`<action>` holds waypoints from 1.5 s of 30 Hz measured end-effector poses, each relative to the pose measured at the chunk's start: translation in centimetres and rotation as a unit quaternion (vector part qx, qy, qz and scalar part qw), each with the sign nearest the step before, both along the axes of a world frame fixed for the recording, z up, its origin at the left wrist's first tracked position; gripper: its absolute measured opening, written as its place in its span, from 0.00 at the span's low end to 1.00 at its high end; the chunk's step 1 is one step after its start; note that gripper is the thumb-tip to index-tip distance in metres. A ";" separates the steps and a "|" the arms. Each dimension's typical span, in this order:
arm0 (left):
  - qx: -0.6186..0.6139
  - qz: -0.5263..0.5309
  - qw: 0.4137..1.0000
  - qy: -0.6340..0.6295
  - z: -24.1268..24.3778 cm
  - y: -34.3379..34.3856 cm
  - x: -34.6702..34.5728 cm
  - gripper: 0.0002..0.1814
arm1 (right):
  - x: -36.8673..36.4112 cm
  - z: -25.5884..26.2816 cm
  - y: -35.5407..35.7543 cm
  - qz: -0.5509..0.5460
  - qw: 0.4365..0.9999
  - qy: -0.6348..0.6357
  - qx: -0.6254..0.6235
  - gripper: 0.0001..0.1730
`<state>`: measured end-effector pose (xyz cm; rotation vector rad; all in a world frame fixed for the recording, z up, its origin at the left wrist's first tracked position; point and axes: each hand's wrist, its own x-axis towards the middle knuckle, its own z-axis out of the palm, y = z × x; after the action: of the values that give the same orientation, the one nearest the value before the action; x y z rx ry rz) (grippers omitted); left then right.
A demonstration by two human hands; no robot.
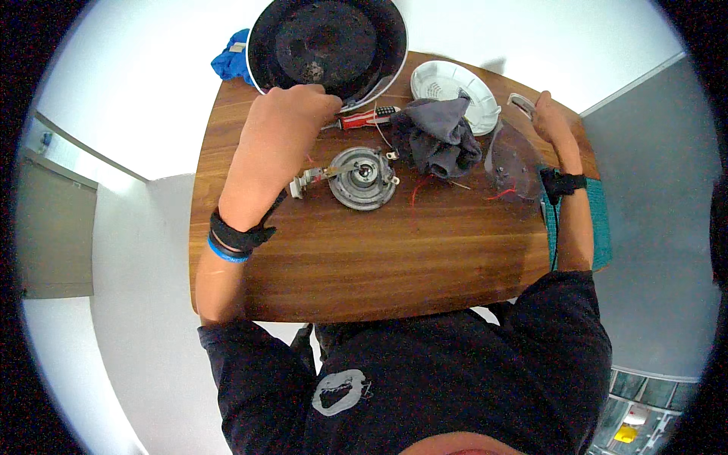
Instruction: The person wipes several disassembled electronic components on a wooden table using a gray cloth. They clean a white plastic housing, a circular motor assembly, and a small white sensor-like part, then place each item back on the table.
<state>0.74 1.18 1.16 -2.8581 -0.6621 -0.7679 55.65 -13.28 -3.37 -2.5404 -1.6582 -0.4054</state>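
Note:
My left hand is at the front rim of a large black-lined pot-shaped housing, knuckles up. Its fingertips are hidden, so whether they grip the rim cannot be told. At the table's far right, my right hand holds a small white and grey handle-like piece. Below my left hand lies a round grey metal heating plate with terminals and a metal arm out to its left. A red and black screwdriver rests between housing and plate.
A crumpled grey cloth touches a white vented plastic base. Right of it are a clear plastic piece and red wires. A teal case sits at the table's right edge, blue fabric behind the left corner.

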 end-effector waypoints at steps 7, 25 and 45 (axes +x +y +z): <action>0.005 0.001 1.000 0.012 0.1 -0.1 -0.6 0.09 | -3.6 -0.7 1.5 -0.001 0.994 0.061 -0.094 0.27; -0.063 -0.013 0.997 0.039 -1.6 2.9 -0.6 0.13 | -22.2 3.6 -0.8 0.343 0.918 0.198 -0.020 0.45; -0.134 0.034 0.987 -0.086 -1.5 4.2 0.7 0.13 | -22.9 -0.2 2.6 0.264 0.958 0.114 -0.020 0.24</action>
<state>1.46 5.37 -0.35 -3.0078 -0.9485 -0.9929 32.70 -10.65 -3.59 -1.9518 -2.1503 -0.0322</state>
